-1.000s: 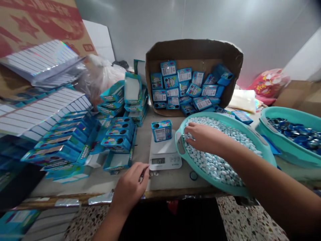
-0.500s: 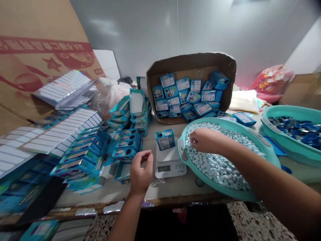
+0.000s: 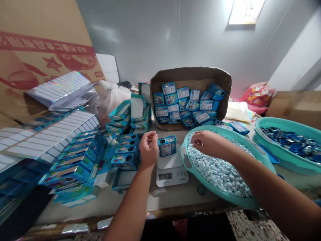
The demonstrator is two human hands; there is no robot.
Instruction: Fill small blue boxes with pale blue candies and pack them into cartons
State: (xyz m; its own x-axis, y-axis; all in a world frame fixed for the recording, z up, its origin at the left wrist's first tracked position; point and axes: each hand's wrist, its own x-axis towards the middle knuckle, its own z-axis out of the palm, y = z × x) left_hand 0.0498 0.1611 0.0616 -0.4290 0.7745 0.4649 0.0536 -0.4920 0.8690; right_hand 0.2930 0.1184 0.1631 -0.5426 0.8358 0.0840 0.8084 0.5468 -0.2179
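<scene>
A small blue tin [image 3: 167,145] stands on a white digital scale [image 3: 172,170] whose display is lit. My left hand [image 3: 148,149] is raised just left of the tin, fingers curled and pinched together; what they hold is too small to make out. My right hand [image 3: 210,143] hovers over the teal basin [image 3: 186,156] full of pale blue-white candies [image 3: 218,169], fingertips pinched together near its left rim.
A cardboard box [image 3: 190,75] on its side holds several blue tins behind the scale. Stacks of blue tins and trays [image 3: 100,154] fill the left. A second teal basin [image 3: 276,151] of blue caps sits at right. A few candies [image 3: 158,191] lie near the table's front edge.
My left hand rose from the table near the scale's front and moved up beside the tin. My right hand stayed over the candy basin, lifting slightly. The view tilted upward.
</scene>
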